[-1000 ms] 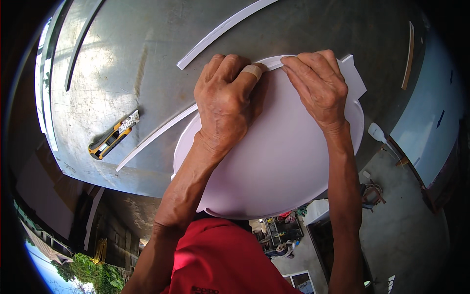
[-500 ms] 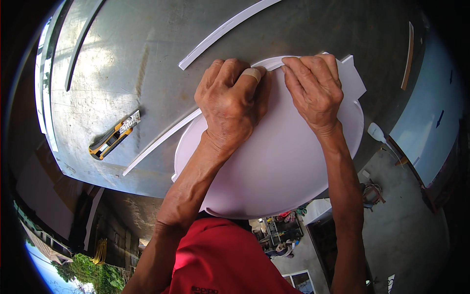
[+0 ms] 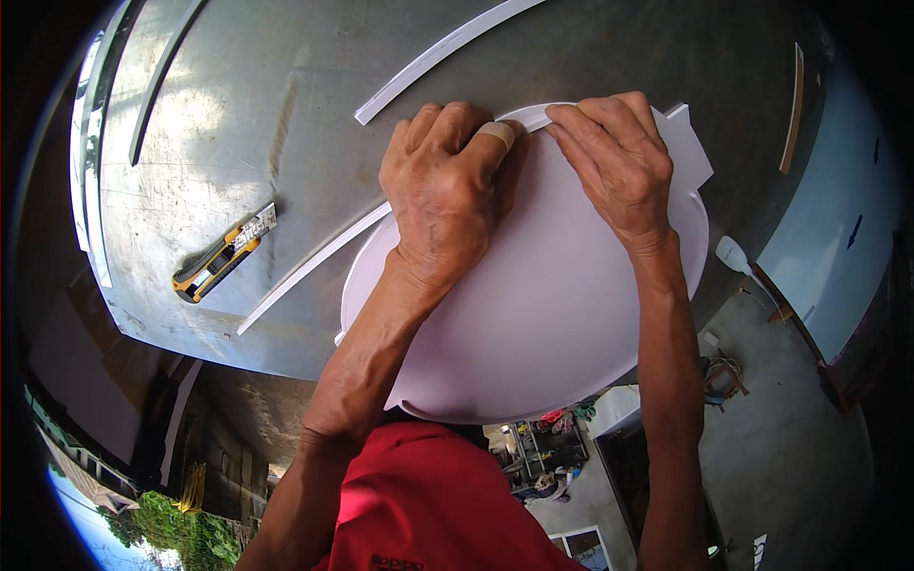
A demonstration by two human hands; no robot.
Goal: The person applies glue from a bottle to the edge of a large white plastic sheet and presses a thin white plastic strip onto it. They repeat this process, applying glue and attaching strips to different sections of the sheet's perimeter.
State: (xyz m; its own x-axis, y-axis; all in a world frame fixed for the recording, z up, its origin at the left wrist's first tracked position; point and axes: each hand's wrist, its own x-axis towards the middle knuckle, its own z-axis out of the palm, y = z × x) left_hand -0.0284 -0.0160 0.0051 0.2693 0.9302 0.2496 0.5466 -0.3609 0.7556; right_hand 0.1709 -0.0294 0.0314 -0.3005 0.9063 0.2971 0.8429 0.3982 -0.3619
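A large white rounded panel lies in front of me at the near edge of a metal table. A narrow white strip curves along its far rim. My left hand is closed on this strip at the rim, thumb and fingers pressed together, a bandage round one digit. Just to its right, my right hand pinches the strip between thumb and fingers. A straight white length sticks out leftward from behind my left hand; whether it is the same strip is hidden.
A yellow and black utility knife lies on the metal table to the left. Another white strip rests beyond my hands. Dark and white strips lie far left. A blue-white sheet is at the right, near a white brush-like tool.
My right hand has shifted slightly, its fingers lifting a little at the rim. Both hands stay on the strip. The whole view has moved slightly.
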